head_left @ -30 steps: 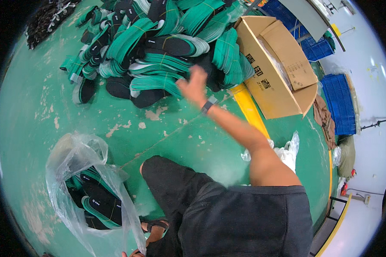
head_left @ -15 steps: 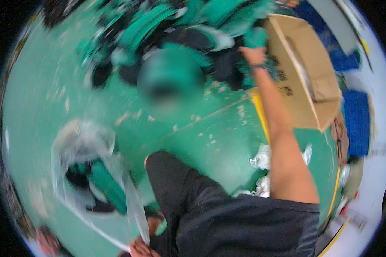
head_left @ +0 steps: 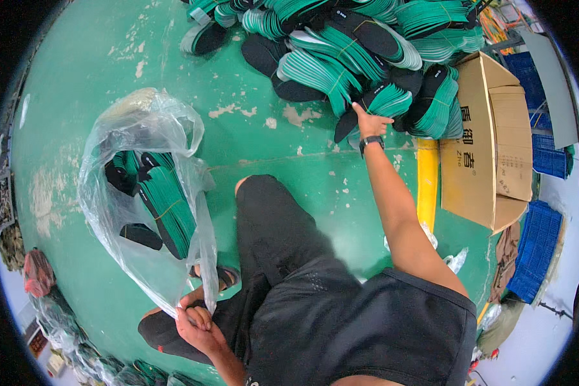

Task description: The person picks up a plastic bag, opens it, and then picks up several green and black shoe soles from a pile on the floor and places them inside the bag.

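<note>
My left hand is closed on the gathered rim of a clear plastic bag, low on the left. Inside the bag lie bundles of green and black shoe insoles, one tied with a thin yellow band. My right arm is stretched forward, and my right hand has its thumb and a finger spread apart. It is at the near end of a bundle of insoles, at the front of a large pile of insoles. Whether it touches the bundle is hard to tell.
An open cardboard box stands right of the pile, beside a yellow floor stripe. Blue stacked pieces are by the right wall. Crumpled clear plastic lies near my right arm. Wrapped bundles line the lower left.
My right hand has shifted left, away from the cardboard box, to another bundle at the pile's front. My left hand keeps hold of the bag rim. The view has shifted and become sharper.
</note>
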Motion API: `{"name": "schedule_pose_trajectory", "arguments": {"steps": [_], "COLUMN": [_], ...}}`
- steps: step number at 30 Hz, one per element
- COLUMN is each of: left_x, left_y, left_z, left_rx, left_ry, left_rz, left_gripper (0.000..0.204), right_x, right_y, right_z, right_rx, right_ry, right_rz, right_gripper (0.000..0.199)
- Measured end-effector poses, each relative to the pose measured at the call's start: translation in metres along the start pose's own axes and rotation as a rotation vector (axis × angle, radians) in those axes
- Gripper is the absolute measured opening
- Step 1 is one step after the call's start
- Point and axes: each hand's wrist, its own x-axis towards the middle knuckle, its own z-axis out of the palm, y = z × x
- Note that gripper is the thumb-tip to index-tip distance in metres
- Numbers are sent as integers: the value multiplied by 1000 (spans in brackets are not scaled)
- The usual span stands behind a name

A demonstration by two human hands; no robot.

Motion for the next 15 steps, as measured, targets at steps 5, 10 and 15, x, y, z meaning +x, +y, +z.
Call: {"name": "schedule_pose_trajectory", "arguments": {"steps": [5,10,15], "left_x": [7,18,5], "left_y": [-9,-12,-17], "left_z": [-11,-27,-27], "left_rx": [-47,-62,-96], "left_ry": [114,87,71], "left_rz": [11,64,35], "left_gripper": [28,33,38], "right_x": [8,-69,-172], "right_y": [10,14,-5], "right_z": [-6,-48,-111], "right_rx": [113,789,929], "right_ry": [59,-144,-790], "right_rz": [-31,-268,-378], "right_gripper": [145,74,49]}}
